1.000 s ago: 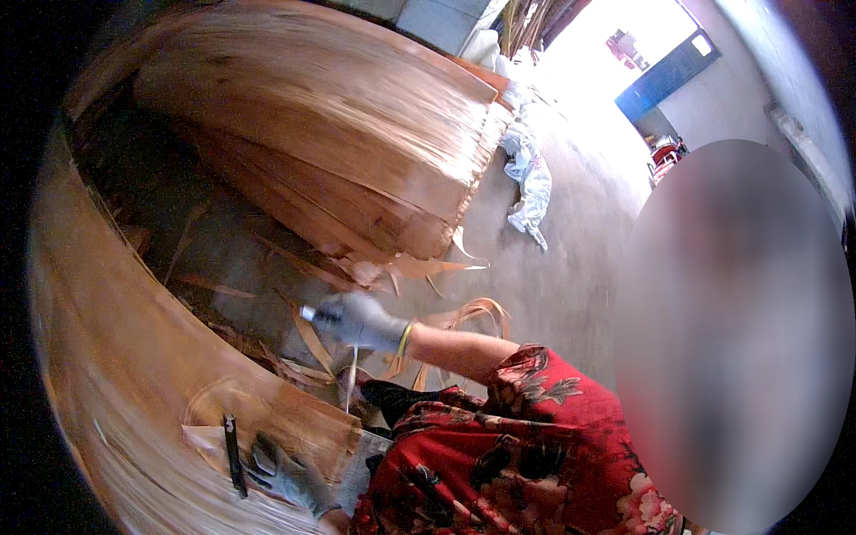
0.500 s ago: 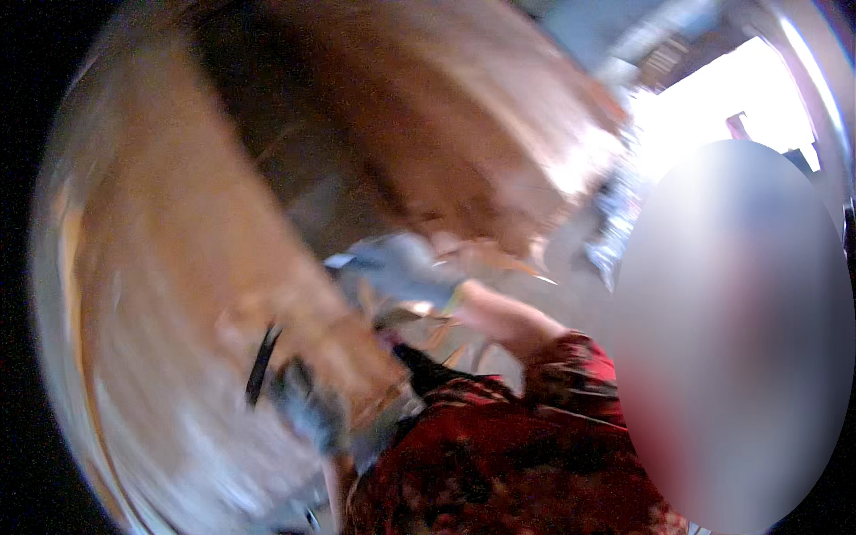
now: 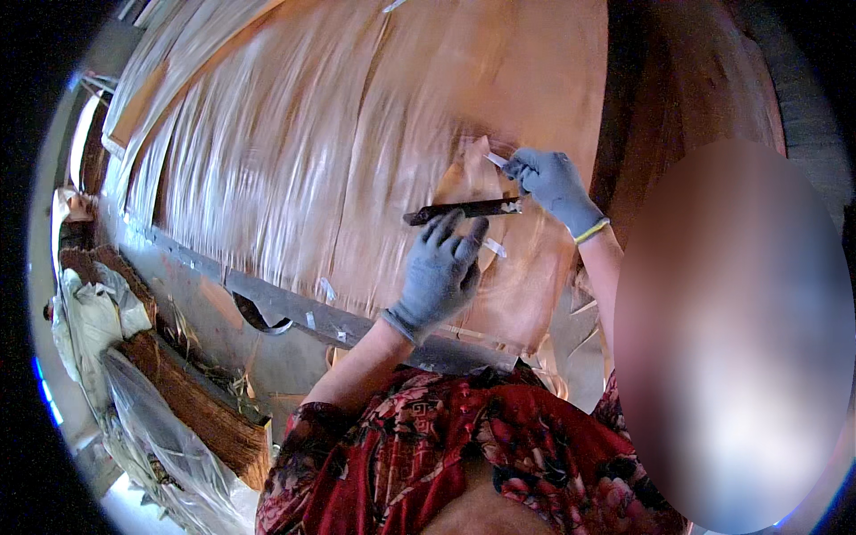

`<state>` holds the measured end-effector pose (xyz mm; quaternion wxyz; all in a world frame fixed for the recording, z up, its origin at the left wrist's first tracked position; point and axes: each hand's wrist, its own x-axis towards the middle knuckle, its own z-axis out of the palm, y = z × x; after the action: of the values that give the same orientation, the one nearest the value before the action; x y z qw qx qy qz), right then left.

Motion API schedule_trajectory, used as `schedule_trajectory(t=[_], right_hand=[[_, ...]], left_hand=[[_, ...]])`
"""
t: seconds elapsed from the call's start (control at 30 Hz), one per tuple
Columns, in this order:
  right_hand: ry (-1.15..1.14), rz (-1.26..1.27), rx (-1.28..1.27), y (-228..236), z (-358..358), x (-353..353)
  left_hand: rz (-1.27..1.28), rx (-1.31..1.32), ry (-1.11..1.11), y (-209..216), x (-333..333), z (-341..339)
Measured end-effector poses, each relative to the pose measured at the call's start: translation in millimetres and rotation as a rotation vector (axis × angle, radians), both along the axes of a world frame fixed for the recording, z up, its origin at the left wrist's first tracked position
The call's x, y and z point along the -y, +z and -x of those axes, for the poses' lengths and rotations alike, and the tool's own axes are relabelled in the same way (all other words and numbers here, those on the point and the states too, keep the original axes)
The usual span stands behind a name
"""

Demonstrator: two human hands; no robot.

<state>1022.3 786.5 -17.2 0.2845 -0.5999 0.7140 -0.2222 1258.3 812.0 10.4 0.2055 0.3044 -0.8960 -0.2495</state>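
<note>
"Biggest thing here?"
"Wood veneer sheets (image 3: 294, 152), spread under both hands."
"Left hand (image 3: 437, 276)?"
"Gray glove, fingers loosely spread, tips by the lower edge of a black bar (image 3: 462, 210) lying on the veneer. Pressing? Can't tell from here."
"Right hand (image 3: 553, 183)?"
"Gloved too, fingers closed around a small knife-like tool (image 3: 497, 160), pale tip out, just above the bar."
</note>
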Motion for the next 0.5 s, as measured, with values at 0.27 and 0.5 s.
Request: schedule_trajectory(t=[0.27, 0.5], right_hand=[[-0.105, -0.265, -0.09, 12, -18, 40], [-0.078, -0.27, -0.348, 2, -9, 45]], left_hand=[[0.051, -0.113, 0.222, -10, 48, 15], [0.161, 0.214, 0.084, -32, 70, 52]])
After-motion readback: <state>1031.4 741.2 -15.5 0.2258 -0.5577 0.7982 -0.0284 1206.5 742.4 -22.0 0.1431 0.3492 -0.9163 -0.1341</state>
